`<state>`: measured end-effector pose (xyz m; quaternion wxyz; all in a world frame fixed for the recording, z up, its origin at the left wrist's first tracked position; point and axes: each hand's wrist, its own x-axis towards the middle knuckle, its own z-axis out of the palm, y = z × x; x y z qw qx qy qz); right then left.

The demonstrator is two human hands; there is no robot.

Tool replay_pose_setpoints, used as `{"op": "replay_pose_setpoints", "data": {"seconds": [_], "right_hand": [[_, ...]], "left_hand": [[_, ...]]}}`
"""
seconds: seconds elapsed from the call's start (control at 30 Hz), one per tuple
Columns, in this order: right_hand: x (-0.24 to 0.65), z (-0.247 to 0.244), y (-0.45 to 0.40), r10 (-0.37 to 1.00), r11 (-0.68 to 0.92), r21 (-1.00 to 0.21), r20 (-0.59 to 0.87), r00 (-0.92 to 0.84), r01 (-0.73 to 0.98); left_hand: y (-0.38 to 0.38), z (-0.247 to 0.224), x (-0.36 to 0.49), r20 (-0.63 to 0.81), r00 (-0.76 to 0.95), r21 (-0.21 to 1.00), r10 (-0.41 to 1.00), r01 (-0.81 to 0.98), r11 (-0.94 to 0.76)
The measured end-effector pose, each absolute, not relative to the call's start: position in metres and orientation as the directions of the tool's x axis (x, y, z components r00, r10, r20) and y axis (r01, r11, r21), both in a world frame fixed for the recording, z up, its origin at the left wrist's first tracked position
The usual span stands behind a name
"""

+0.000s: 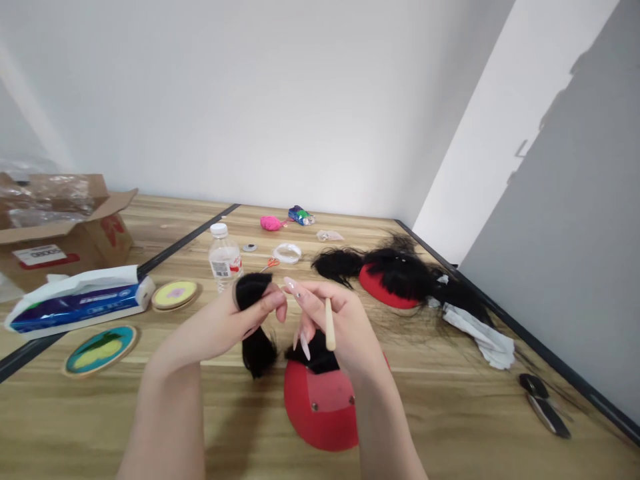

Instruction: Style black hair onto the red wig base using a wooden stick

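Note:
My left hand (253,315) is closed on a bundle of black hair (257,350), which loops over the hand and hangs below it. Close beside it, my right hand (333,313) is closed round a pale wooden stick (329,325) that points down toward me. The fingertips of both hands nearly meet; anything fine between them is too small to make out. Beneath my right hand lies a red dome (320,423) with black hair at its top and a lighter red patch with small metal studs. My right wrist hides part of the dome.
Behind my hands stand a water bottle (225,257), orange scissors (271,264) and a tape roll (287,253). A second red dome (383,290) with black hair is at the right, near a black clip (545,405). Tissues (80,303) and a cardboard box (75,240) are left.

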<state>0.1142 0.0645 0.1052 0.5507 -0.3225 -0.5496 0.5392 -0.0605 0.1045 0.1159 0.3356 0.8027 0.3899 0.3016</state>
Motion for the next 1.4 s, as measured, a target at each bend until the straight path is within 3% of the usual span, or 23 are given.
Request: {"op": "replay_pose_setpoints", "data": {"seconds": [0.1, 0.27, 0.4, 0.6, 0.8, 1.07, 1.4], "right_hand": [[0.114, 0.102, 0.066, 0.938, 0.192, -0.932, 0.267, -0.222, -0.309], [0.117, 0.098, 0.071, 0.976, 0.087, -0.926, 0.154, -0.156, -0.366], [0.116, 0.096, 0.071, 0.96, 0.038, -0.894, 0.157, -0.233, -0.446], [0.123, 0.103, 0.067, 0.982, 0.069, -0.743, 0.168, -0.085, -0.666], [0.15, 0.113, 0.059, 0.934, -0.118, -0.591, 0.206, -0.291, -0.798], [0.162, 0.112, 0.061, 0.89, -0.251, -0.475, 0.23, -0.394, -0.844], [0.162, 0.113, 0.062, 0.898, -0.246, -0.441, 0.231, -0.374, -0.863]], "left_hand": [[0.1, 0.12, -0.054, 0.194, 0.53, 0.727, 0.825, 0.488, -0.484], [0.098, 0.122, -0.051, 0.232, 0.508, 0.704, 0.829, 0.501, -0.504], [0.098, 0.123, -0.049, 0.25, 0.557, 0.7, 0.792, 0.462, -0.545], [0.096, 0.125, -0.05, 0.221, 0.604, 0.687, 0.765, 0.461, -0.562], [0.093, 0.128, -0.057, 0.152, 0.655, 0.698, 0.74, 0.459, -0.55], [0.092, 0.132, -0.056, 0.132, 0.697, 0.72, 0.704, 0.421, -0.552], [0.091, 0.129, -0.047, 0.073, 0.72, 0.749, 0.69, 0.418, -0.514]]}}
